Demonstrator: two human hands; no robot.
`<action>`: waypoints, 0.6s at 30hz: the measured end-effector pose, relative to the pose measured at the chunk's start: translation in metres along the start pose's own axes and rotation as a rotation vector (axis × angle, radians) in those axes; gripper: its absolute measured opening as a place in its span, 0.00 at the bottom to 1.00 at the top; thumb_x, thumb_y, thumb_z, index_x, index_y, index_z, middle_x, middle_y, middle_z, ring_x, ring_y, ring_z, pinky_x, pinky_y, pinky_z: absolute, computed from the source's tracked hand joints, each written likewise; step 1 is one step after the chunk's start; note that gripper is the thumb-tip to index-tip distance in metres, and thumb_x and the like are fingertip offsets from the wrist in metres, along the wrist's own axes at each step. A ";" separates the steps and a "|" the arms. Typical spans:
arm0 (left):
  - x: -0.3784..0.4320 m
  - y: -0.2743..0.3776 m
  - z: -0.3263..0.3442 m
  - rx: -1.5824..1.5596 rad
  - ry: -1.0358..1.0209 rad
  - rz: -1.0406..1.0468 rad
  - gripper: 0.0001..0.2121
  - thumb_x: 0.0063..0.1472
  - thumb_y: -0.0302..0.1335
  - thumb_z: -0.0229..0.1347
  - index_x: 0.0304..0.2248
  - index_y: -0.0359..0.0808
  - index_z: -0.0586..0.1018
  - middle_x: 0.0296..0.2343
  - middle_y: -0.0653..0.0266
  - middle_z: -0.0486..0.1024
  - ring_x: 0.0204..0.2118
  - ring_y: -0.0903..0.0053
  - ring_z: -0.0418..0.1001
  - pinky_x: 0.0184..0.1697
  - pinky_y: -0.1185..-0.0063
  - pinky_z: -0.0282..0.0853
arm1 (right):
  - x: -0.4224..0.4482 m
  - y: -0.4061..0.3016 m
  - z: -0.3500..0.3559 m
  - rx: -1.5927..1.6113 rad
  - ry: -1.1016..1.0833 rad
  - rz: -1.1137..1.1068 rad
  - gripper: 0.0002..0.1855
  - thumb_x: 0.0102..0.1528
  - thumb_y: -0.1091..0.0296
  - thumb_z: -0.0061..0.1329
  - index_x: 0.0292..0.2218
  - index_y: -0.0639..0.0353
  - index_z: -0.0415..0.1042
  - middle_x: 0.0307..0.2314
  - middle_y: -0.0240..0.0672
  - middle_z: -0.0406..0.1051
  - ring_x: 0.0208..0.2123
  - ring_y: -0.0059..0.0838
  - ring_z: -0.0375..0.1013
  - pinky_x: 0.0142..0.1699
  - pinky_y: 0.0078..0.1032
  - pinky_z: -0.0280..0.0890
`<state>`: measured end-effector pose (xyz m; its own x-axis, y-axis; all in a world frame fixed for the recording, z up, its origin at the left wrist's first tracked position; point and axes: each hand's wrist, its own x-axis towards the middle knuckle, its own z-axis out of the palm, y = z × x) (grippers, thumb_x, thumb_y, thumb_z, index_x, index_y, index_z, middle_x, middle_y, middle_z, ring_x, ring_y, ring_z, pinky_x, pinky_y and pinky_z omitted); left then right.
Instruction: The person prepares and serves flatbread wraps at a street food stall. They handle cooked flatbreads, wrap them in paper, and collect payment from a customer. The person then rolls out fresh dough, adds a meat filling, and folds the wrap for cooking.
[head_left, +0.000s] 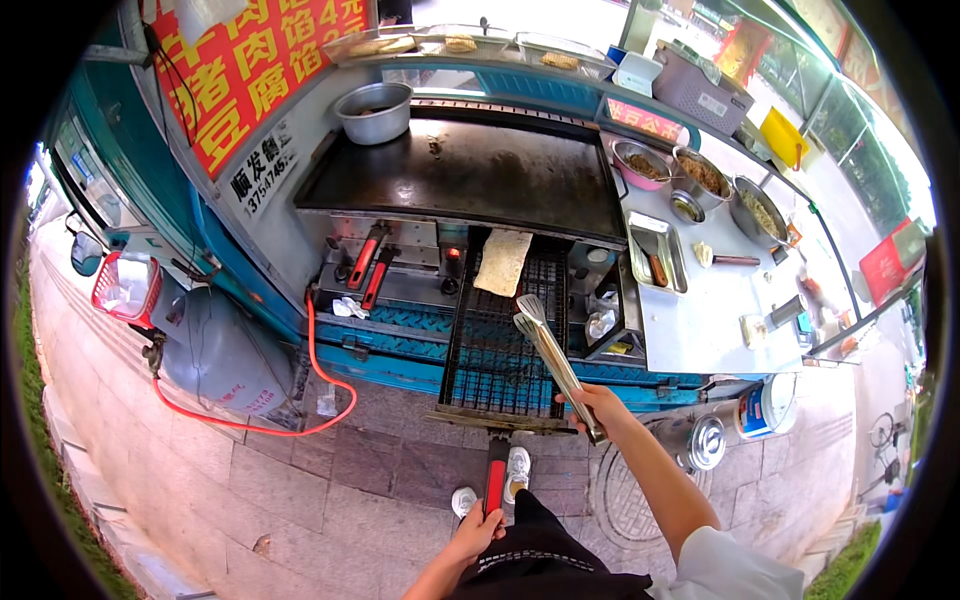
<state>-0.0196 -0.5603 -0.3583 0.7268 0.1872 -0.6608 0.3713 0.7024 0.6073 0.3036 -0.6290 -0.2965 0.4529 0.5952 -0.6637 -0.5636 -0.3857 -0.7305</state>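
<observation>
My left hand grips the red and black handle of a wire grill rack, which is drawn out from beneath the griddle. My right hand holds metal tongs, their tips pointing away from me over the rack. A flat, pale rectangular flatbread lies at the rack's far end, partly under the griddle's front edge. The tong tips are close to the flatbread's near edge and do not grip it.
Above the rack is a dark griddle bearing an aluminium pot. At right, a metal counter carries filling bowls and a steel tray. A gas cylinder with an orange hose stands left; a lidded steel pot stands right.
</observation>
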 end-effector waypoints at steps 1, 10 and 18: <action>0.000 0.001 0.001 0.012 0.003 0.005 0.07 0.66 0.27 0.45 0.40 0.33 0.63 0.25 0.66 0.66 0.22 0.83 0.64 0.25 0.84 0.63 | 0.008 0.001 0.001 -0.012 0.007 0.010 0.19 0.62 0.63 0.41 0.51 0.64 0.64 0.36 0.33 0.71 0.21 0.20 0.67 0.20 0.19 0.65; 0.008 -0.014 -0.008 0.032 -0.003 0.011 0.09 0.66 0.27 0.45 0.42 0.32 0.63 0.26 0.65 0.67 0.22 0.84 0.65 0.27 0.84 0.65 | 0.095 0.016 0.039 -0.869 0.550 -0.321 0.42 0.53 0.54 0.54 0.59 0.68 0.50 0.43 0.49 0.66 0.35 0.39 0.74 0.30 0.29 0.72; 0.011 -0.012 -0.009 0.031 -0.009 0.009 0.09 0.66 0.27 0.45 0.41 0.32 0.63 0.25 0.65 0.66 0.22 0.83 0.65 0.26 0.84 0.65 | 0.124 -0.036 0.176 -0.913 0.613 -0.039 0.50 0.54 0.60 0.52 0.62 0.72 0.32 0.55 0.55 0.49 0.42 0.47 0.71 0.40 0.32 0.72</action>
<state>-0.0213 -0.5605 -0.3769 0.7353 0.1867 -0.6515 0.3824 0.6793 0.6263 0.2586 -0.4172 -0.3240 0.8680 0.2645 -0.4203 0.0671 -0.9011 -0.4284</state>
